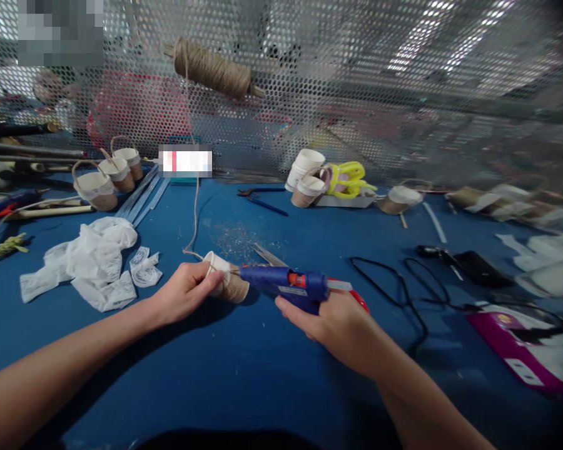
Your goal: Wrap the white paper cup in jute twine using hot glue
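Pinches a twine-wrapped cup (234,287) left of centre with the left hand (190,290). Wraps the right hand (340,322) round a blue glue gun (276,281) just below centre.

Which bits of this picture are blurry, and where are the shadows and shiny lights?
Head view: the right edge looks smeared, including the white material; the hot glue gun looks clearer.
Head view: a dark shadow runs along the left forearm on the blue table.
Head view: bright streaks show through the perforated metal screen at upper right.
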The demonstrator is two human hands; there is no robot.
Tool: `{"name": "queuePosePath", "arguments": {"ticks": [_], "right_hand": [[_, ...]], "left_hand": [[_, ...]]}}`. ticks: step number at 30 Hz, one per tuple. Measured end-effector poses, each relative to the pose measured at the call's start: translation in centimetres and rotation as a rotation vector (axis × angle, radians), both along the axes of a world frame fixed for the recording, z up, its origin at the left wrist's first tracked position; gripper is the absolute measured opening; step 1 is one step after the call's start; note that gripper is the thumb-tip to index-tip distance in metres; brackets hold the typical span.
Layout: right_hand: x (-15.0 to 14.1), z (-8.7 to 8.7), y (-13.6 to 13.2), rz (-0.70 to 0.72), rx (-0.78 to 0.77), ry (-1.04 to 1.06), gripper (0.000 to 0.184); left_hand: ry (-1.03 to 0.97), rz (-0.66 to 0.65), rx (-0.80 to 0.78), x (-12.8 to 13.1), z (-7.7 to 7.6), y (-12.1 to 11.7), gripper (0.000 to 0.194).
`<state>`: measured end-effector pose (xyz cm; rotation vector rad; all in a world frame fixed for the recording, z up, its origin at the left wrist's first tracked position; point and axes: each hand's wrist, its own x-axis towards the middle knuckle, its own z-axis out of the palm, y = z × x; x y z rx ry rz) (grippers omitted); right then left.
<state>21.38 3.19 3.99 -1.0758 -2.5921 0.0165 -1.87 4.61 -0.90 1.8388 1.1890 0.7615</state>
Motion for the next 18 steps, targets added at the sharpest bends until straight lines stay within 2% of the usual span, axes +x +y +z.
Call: {"name": "queuePosePath", "arguments": {"ticks": [3, 4, 8, 11, 13, 15, 18], "right_hand": [[0.53, 0.11, -0.35, 0.139, 0.342, -0.206, 0.041], [0.56, 0.17, -0.42, 0.162, 0.412, -0.257, 0.041], [0.25, 0.49, -0.61, 0.155, 0.499, -0.313, 0.040], [0.05, 0.58, -0.77, 0.162, 0.512, -0.280, 0.039], [0.05, 0.53, -0.79, 0.176, 0.424, -0.205, 0.040], [0.11, 0.53, -0.64, 0.102, 0.113, -0.059, 0.034], [0.28, 0.83, -0.02, -0.097, -0.404, 0.145, 0.021]], "left_hand": [[-0.015, 0.011, -0.023, -0.06, -0.11, -0.06, 0.039], [-0.019, 0.011, -0.028, -0.07, -0.16, -0.07, 0.039], [-0.019, 0.011, -0.033, -0.06, -0.29, -0.03, 0.039], [-0.009, 0.019, -0.021, -0.05, -0.23, 0.01, 0.039], [-0.007, 0.027, -0.016, -0.05, -0.18, 0.02, 0.039], [-0.013, 0.026, -0.025, -0.05, -0.19, 0.02, 0.038], [-0.030, 0.028, -0.044, -0.02, -0.37, 0.07, 0.037]]}}
